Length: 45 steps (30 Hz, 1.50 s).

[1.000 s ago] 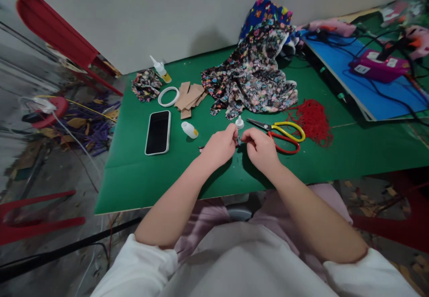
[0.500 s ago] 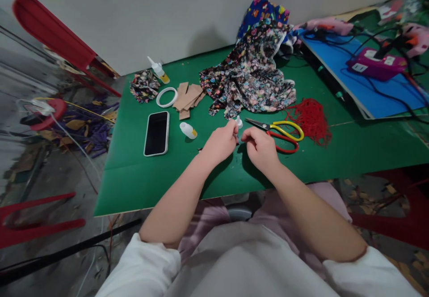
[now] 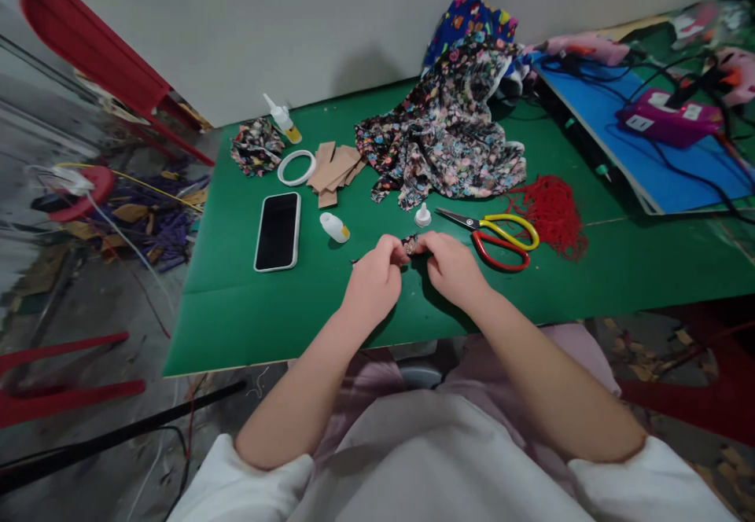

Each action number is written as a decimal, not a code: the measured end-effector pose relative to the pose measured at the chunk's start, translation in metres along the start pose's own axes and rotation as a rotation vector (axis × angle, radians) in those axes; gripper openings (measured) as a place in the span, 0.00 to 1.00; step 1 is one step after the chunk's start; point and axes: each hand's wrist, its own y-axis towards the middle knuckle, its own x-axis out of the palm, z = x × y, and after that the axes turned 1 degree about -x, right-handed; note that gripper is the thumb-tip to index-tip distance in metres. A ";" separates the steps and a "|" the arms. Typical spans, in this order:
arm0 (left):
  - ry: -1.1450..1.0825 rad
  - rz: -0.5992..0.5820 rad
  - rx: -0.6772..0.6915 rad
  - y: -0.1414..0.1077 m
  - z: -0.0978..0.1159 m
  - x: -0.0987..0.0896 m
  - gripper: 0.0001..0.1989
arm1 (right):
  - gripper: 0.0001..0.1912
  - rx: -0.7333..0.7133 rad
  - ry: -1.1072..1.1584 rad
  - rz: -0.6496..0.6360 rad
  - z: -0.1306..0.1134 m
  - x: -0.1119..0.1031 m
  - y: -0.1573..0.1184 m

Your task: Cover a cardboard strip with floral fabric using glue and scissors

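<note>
My left hand [image 3: 377, 277] and my right hand [image 3: 451, 264] are close together low over the table, pinching a small piece of dark floral fabric [image 3: 410, 245] between them. Fingers hide most of that piece. Just beyond it stands a white nozzle cap [image 3: 422, 215]. Scissors [image 3: 492, 237] with one yellow and one red handle lie right of it, blades pointing left. A small glue bottle [image 3: 335, 227], without its nozzle, lies tilted to the left of my hands. Behind them spreads a large floral cloth [image 3: 454, 137].
On the green table [image 3: 236, 317] are a phone [image 3: 277, 231], a white ring [image 3: 296, 167], cardboard strips [image 3: 335, 172], a crumpled floral scrap [image 3: 257, 147], a nozzled glue bottle [image 3: 285, 123] and red threads [image 3: 551, 215]. A purple power strip [image 3: 669, 117] with cables sits on a blue folder [image 3: 625, 145].
My hands have turned and come down slightly, fingers now meeting at the fabric piece, which shows more clearly. The nozzle cap is now in plain view. The camera has shifted slightly.
</note>
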 end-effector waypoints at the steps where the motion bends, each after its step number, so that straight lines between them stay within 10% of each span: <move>1: 0.048 0.043 -0.010 -0.009 -0.003 0.000 0.12 | 0.16 -0.002 -0.006 0.001 0.001 0.000 0.000; 9: 0.275 0.209 0.172 -0.062 -0.020 0.021 0.10 | 0.09 -0.023 -0.145 0.070 0.005 -0.001 -0.001; 18: 0.447 0.038 0.184 -0.054 -0.005 0.044 0.24 | 0.09 -0.057 -0.132 0.081 0.007 0.003 0.001; 27: 0.412 0.093 0.178 -0.061 -0.015 0.039 0.22 | 0.23 -0.075 -0.184 -0.125 0.005 0.009 0.006; 45: 0.318 0.160 0.363 -0.073 -0.032 0.022 0.17 | 0.13 -0.134 -0.019 -0.111 -0.009 -0.009 -0.031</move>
